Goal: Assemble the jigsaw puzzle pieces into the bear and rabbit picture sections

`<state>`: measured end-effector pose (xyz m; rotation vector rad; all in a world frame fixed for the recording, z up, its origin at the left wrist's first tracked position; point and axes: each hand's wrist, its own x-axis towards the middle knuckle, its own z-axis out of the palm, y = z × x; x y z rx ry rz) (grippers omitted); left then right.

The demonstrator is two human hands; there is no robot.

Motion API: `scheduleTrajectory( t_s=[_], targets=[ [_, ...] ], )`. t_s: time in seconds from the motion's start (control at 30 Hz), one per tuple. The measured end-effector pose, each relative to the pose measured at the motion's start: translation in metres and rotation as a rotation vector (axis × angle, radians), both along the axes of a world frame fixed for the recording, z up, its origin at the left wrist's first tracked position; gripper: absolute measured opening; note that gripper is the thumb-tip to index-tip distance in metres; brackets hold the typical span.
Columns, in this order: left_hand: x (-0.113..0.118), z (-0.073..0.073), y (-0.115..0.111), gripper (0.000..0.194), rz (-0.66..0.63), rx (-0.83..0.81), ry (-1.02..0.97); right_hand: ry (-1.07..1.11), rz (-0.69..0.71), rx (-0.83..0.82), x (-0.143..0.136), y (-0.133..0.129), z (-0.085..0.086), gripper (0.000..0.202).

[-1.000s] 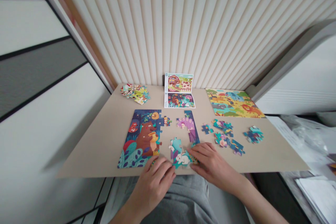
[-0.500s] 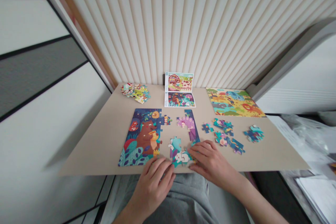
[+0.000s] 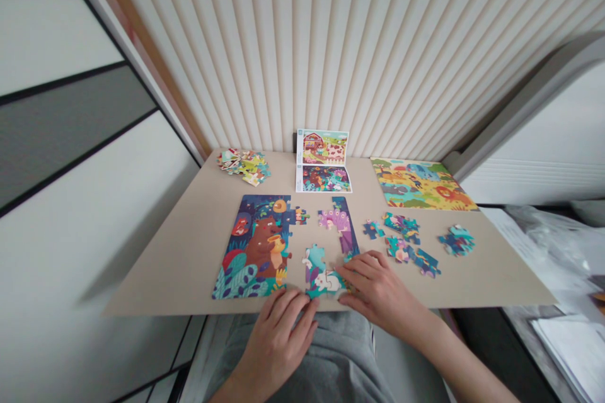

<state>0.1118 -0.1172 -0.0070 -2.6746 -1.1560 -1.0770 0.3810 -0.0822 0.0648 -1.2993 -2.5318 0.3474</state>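
Observation:
My right hand [image 3: 378, 286] rests over the right side of a joined jigsaw section with a white rabbit [image 3: 326, 281], its thumb and fingers gripping the edge. Fingers stretched out, my left hand [image 3: 286, 327] lies at the table's front edge, with its fingertips by the section's lower left corner. Left of that section is a larger joined jigsaw part with a brown bear [image 3: 265, 242]. A small joined piece [image 3: 299, 216] sticks out from its upper right. Farther back on the right stands a purple section [image 3: 336, 220], joined to a dark blue border strip [image 3: 348, 233].
Loose puzzle pieces [image 3: 401, 227] and a small stack [image 3: 457, 240] lie to the right. A picture leaflet [image 3: 324, 178] stands at the back, with a heap of pieces [image 3: 244, 166] to its left and a finished animal puzzle [image 3: 420, 182] to its right.
My left hand has drawn slightly down from the rabbit section's lower edge, with its fingers straighter. My right hand stays at nearly the same place on the section.

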Motion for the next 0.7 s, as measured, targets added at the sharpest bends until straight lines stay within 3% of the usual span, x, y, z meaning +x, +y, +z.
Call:
scheduleTrajectory(
  t_s=[0.7],
  targets=[
    [-0.0026,-0.0025,0.0025,0.027,-0.005,0.022,-0.005,-0.030,0.009,0.028,-0.0037,0.0043,0.0038,0.045]
  ],
)
